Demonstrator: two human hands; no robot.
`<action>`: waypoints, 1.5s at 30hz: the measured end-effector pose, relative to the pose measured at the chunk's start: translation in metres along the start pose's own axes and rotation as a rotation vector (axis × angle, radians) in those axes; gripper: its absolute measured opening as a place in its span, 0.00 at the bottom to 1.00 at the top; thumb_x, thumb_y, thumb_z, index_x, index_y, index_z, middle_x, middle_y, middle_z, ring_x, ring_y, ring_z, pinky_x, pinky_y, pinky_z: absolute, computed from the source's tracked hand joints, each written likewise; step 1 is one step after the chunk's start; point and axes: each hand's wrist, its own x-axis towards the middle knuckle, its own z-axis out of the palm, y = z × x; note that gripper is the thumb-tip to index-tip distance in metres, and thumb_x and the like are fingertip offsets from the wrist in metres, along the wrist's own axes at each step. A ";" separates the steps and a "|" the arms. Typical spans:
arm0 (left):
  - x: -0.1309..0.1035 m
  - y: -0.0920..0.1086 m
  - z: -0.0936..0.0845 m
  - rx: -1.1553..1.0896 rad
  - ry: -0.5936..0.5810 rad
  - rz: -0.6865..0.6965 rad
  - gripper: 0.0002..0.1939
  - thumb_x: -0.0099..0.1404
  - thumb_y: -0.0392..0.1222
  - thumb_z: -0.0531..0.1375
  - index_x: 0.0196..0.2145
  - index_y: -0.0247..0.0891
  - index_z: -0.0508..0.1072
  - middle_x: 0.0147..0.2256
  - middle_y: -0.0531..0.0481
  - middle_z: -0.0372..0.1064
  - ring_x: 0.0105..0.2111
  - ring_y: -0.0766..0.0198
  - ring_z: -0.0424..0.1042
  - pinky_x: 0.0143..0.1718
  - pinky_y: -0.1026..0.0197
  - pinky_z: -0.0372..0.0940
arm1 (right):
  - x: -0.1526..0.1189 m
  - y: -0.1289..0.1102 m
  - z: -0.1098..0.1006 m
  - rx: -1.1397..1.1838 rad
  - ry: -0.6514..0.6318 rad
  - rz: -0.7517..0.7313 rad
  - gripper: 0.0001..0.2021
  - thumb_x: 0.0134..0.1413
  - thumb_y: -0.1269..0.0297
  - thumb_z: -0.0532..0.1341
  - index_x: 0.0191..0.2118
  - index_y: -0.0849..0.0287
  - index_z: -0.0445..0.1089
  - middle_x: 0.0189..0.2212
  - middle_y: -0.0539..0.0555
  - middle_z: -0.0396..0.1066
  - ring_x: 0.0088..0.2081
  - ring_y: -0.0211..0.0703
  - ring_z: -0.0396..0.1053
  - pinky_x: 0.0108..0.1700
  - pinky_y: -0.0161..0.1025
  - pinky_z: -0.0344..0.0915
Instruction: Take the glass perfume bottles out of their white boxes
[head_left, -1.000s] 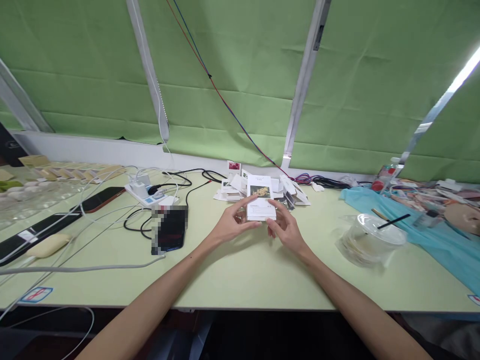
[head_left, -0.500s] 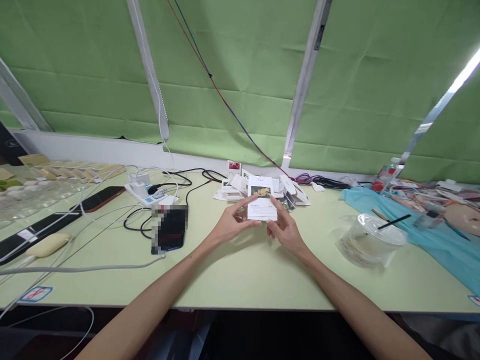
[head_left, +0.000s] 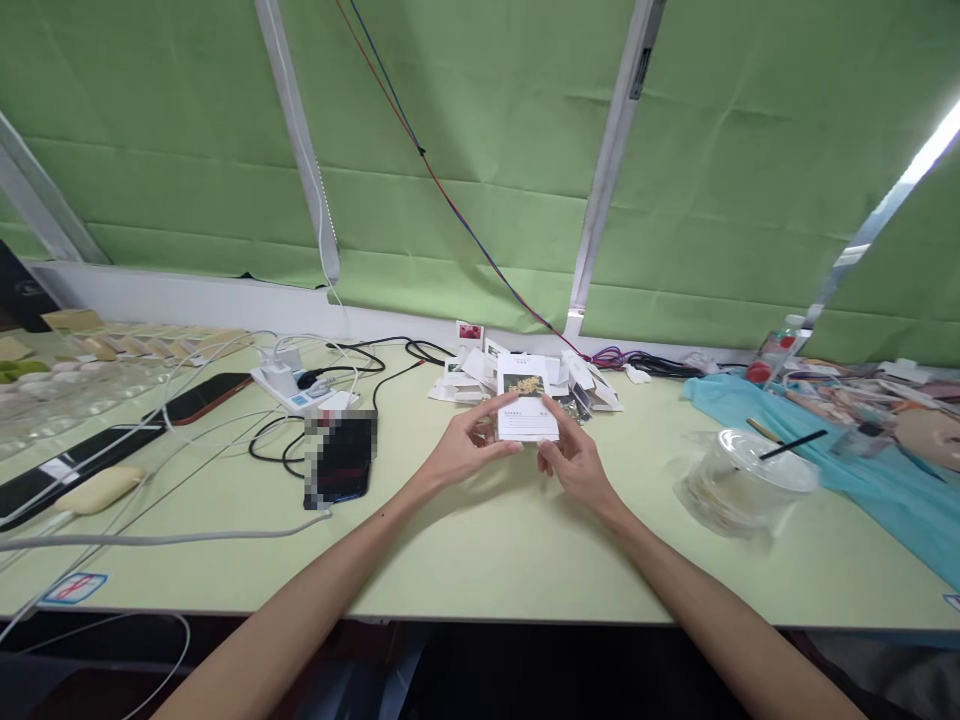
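A small white card packet (head_left: 528,408) with a picture of yellow flowers and lines of print is held up between both hands. My left hand (head_left: 466,440) grips its left edge, forefinger along the side and thumb at the lower corner. On the right edge, my right hand (head_left: 576,456) pinches it, with the forefinger near the picture and the other fingers curled below. Behind the packet lies a loose heap of white folded cards or small boxes (head_left: 592,380), partly hidden by it. A small card with a red picture (head_left: 470,333) stands against the wall.
Left of my hands are a pixelated dark phone (head_left: 341,460), a white power strip (head_left: 289,390) with tangled cables, and a cream oval case (head_left: 101,490). To the right stand a clear plastic tub (head_left: 746,480) with a black stick, a blue cloth (head_left: 847,470) and a bottle (head_left: 776,350).
Almost nothing differs. Both hands keep hold of the packet, and the whole view has shifted very slightly.
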 end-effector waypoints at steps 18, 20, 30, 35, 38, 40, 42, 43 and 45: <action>0.001 -0.003 0.000 0.017 0.010 0.023 0.35 0.59 0.52 0.68 0.62 0.44 0.69 0.58 0.42 0.69 0.42 0.57 0.74 0.40 0.59 0.71 | 0.001 0.000 0.001 0.012 0.024 -0.026 0.28 0.60 0.53 0.64 0.65 0.49 0.64 0.37 0.51 0.73 0.22 0.31 0.62 0.24 0.35 0.68; 0.001 -0.004 0.000 0.020 0.007 0.010 0.35 0.60 0.52 0.68 0.63 0.45 0.68 0.59 0.42 0.68 0.43 0.57 0.74 0.41 0.59 0.71 | 0.001 -0.001 0.001 0.000 0.036 -0.035 0.28 0.59 0.53 0.64 0.64 0.50 0.65 0.36 0.50 0.73 0.22 0.32 0.62 0.24 0.35 0.68; 0.001 -0.004 -0.001 -0.014 0.007 0.009 0.35 0.60 0.52 0.68 0.63 0.44 0.68 0.53 0.43 0.72 0.39 0.58 0.75 0.38 0.60 0.72 | 0.002 0.003 0.000 -0.004 0.025 -0.099 0.26 0.61 0.54 0.63 0.64 0.51 0.65 0.35 0.51 0.72 0.24 0.32 0.63 0.25 0.34 0.69; 0.001 -0.004 -0.001 -0.005 0.004 0.004 0.35 0.60 0.52 0.68 0.63 0.44 0.67 0.56 0.41 0.70 0.40 0.58 0.75 0.40 0.59 0.71 | 0.002 0.002 0.000 -0.016 0.033 -0.103 0.26 0.61 0.54 0.62 0.64 0.52 0.66 0.30 0.48 0.69 0.23 0.33 0.63 0.25 0.34 0.69; 0.001 -0.004 -0.001 0.004 0.005 0.019 0.34 0.61 0.51 0.67 0.63 0.45 0.68 0.55 0.42 0.71 0.38 0.60 0.74 0.38 0.60 0.70 | 0.002 0.001 0.000 -0.016 0.034 -0.108 0.26 0.61 0.54 0.62 0.63 0.51 0.66 0.29 0.48 0.68 0.23 0.33 0.63 0.24 0.34 0.69; 0.001 -0.003 -0.001 0.021 0.009 0.028 0.34 0.61 0.51 0.67 0.63 0.44 0.68 0.52 0.43 0.72 0.37 0.61 0.74 0.37 0.60 0.70 | 0.002 0.000 0.001 -0.017 0.037 -0.108 0.25 0.61 0.54 0.63 0.63 0.52 0.67 0.29 0.48 0.68 0.23 0.33 0.63 0.24 0.34 0.69; 0.001 -0.002 0.000 0.046 0.020 0.032 0.34 0.60 0.51 0.67 0.63 0.42 0.68 0.48 0.44 0.74 0.35 0.61 0.73 0.35 0.61 0.70 | 0.002 0.000 0.001 -0.020 0.043 -0.106 0.25 0.61 0.54 0.63 0.62 0.52 0.67 0.29 0.48 0.68 0.22 0.32 0.63 0.24 0.34 0.69; 0.001 -0.001 0.000 0.058 0.025 0.033 0.34 0.60 0.51 0.67 0.62 0.42 0.68 0.47 0.44 0.75 0.35 0.62 0.73 0.34 0.61 0.69 | 0.002 0.000 0.001 -0.021 0.047 -0.105 0.25 0.61 0.54 0.63 0.62 0.52 0.67 0.29 0.47 0.67 0.22 0.32 0.63 0.24 0.34 0.68; 0.001 0.001 0.000 0.075 0.031 0.032 0.34 0.60 0.51 0.67 0.62 0.42 0.69 0.46 0.45 0.75 0.34 0.62 0.72 0.33 0.62 0.69 | 0.002 0.000 0.002 -0.023 0.050 -0.103 0.25 0.61 0.54 0.63 0.62 0.52 0.67 0.27 0.47 0.66 0.22 0.33 0.64 0.24 0.34 0.68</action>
